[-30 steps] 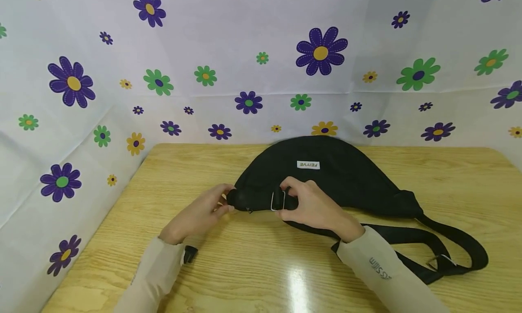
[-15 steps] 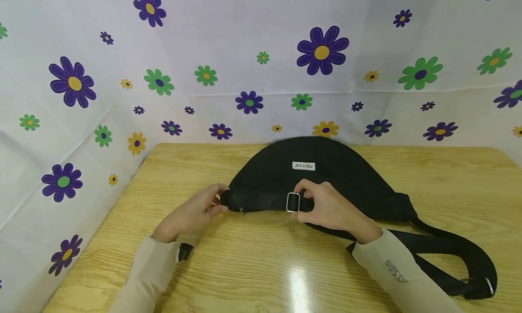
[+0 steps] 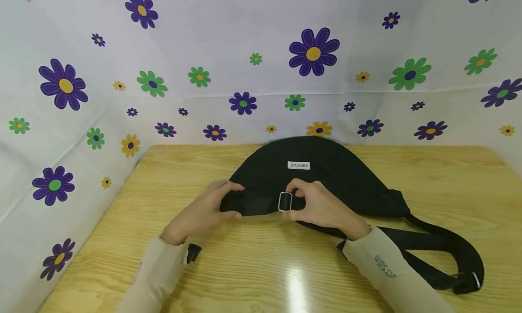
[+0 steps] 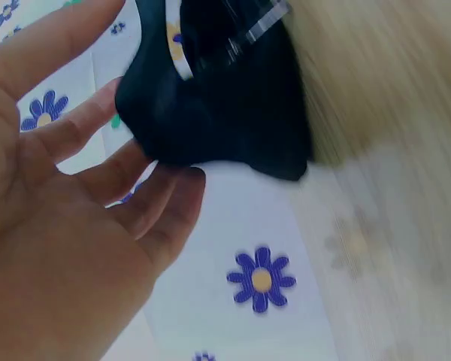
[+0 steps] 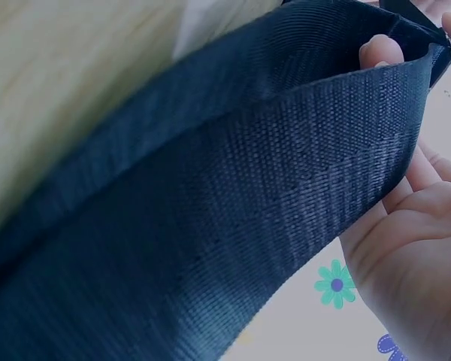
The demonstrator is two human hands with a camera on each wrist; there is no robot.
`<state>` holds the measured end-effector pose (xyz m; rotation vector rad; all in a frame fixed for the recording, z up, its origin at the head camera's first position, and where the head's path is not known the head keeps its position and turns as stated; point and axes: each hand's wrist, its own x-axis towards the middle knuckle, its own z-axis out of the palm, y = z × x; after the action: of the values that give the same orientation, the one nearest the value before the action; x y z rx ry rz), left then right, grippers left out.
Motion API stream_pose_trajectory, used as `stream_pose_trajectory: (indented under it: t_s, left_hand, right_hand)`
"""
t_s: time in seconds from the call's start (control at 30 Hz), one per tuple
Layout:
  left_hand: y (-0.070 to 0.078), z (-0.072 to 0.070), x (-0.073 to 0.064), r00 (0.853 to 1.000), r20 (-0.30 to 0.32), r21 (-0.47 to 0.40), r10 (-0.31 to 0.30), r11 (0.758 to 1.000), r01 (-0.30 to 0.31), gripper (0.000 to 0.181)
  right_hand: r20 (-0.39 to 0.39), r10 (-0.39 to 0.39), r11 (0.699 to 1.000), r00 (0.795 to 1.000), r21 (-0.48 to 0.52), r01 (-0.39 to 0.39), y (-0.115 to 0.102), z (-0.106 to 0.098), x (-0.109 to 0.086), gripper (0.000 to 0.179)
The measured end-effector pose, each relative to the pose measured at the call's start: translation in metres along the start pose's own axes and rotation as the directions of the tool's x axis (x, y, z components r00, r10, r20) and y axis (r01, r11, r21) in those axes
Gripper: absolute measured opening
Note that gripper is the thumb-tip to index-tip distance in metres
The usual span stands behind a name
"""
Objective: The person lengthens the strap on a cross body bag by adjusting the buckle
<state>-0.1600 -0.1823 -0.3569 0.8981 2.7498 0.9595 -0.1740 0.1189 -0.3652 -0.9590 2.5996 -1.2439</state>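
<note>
A black waist bag with a small white label lies on the table, its curved side toward the backdrop. At its left end is my left hand, thumb and index finger spread apart to either side of the fabric. The left wrist view has the fingers behind the black bag end. My right hand pinches a black strap at its silver buckle, over the bag's front edge. Up close in the right wrist view, the woven strap loops past the right thumb.
The rest of the strap loops across the wooden table to the right, with another metal slider on it. A small black piece shows beside the left cuff. Behind hangs a flowered white cloth.
My right hand has drawn the buckle rightward along the bag. My left hand, earlier pinching the bag's left end, has spread and shifted right over it. The strap loop has shifted right.
</note>
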Motion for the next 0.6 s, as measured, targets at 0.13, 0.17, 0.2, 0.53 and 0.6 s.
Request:
stream_pose_trajectory:
  t_s: [0.13,0.17,0.2,0.53,0.6]
  left_hand:
    - [0.011,0.009,0.017,0.999,0.016,-0.009,0.049,0.999,-0.049,0.055]
    - [0.015,0.011,0.021,0.998,0.022,-0.003,0.066,0.998,-0.066,0.056]
    - [0.018,0.013,0.025,0.996,0.029,0.001,0.081,0.997,-0.081,0.056]
    - [0.035,0.03,0.051,0.99,0.076,-0.043,0.118,0.992,-0.115,0.052]
    - [0.036,0.033,0.054,0.989,0.084,-0.069,0.124,0.991,-0.118,0.05]
  right_hand:
    - [-0.01,-0.004,1.0,1.0,-0.003,0.004,0.0,0.001,0.001,0.036]
    - [-0.009,-0.005,1.0,1.0,-0.002,0.005,0.0,0.001,0.001,0.036]
    - [-0.008,-0.005,1.0,1.0,0.0,0.005,0.0,0.001,0.001,0.036]
    - [0.0,-0.02,1.0,1.0,0.008,0.02,-0.001,0.001,0.001,0.034]
    - [0.0,-0.026,1.0,1.0,0.006,0.026,-0.001,0.0,0.002,0.034]
